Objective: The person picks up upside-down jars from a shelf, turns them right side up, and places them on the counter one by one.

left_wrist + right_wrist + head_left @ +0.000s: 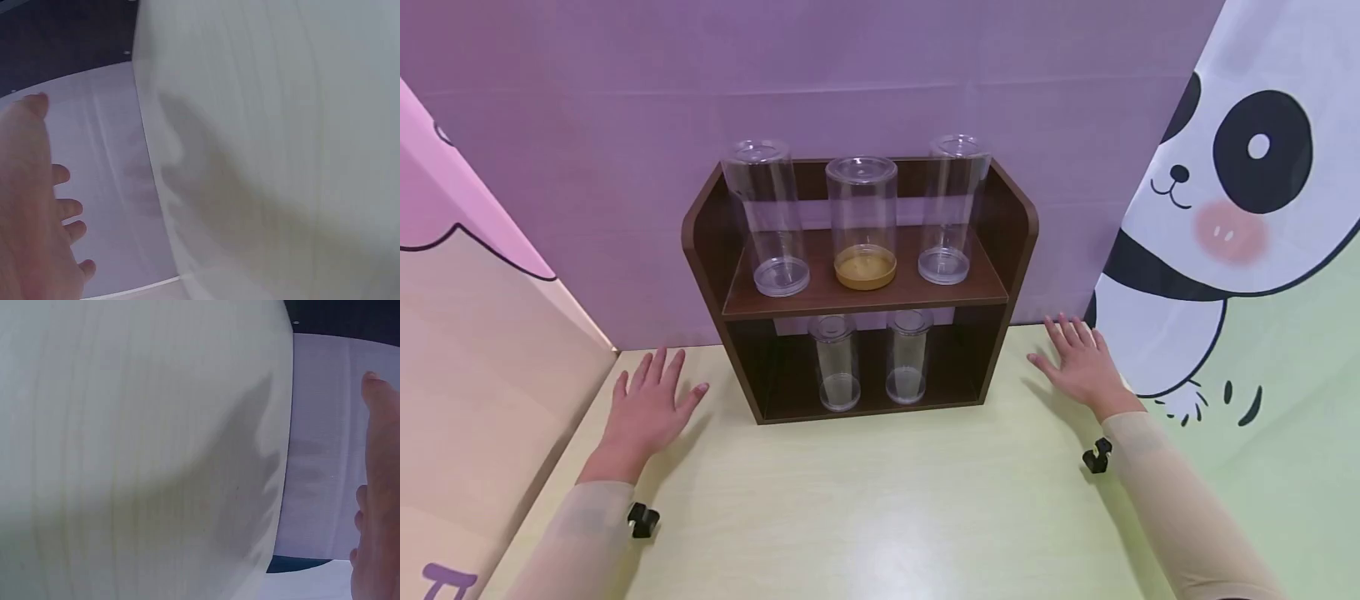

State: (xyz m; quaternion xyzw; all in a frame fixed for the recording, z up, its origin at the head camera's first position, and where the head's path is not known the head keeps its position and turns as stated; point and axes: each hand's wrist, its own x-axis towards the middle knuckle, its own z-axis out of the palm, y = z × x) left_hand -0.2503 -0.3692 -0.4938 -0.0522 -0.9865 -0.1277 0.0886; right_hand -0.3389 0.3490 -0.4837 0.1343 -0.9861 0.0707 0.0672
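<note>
My left hand (649, 410) hovers over the table at the left of a dark brown two-tier shelf (865, 308), fingers spread and holding nothing. On the other side of the shelf, my right hand (1081, 367) is likewise spread, with nothing in it. On the upper tier stand a clear cylinder on the left (767, 221), a clear cylinder with a golden-brown base (863, 217) in the middle, and another clear cylinder (953, 212) on the right. Two smaller clear cylinders, a left one (837, 362) and a right one (907, 358), stand on the lower tier.
The pale wood-grain table (865, 500) extends in front of the shelf. Behind it hangs a purple backdrop (625, 167). A panda-printed panel (1247, 208) borders the right side, and a pink and cream panel (475, 333) the left. Small black clips sit at both wrists.
</note>
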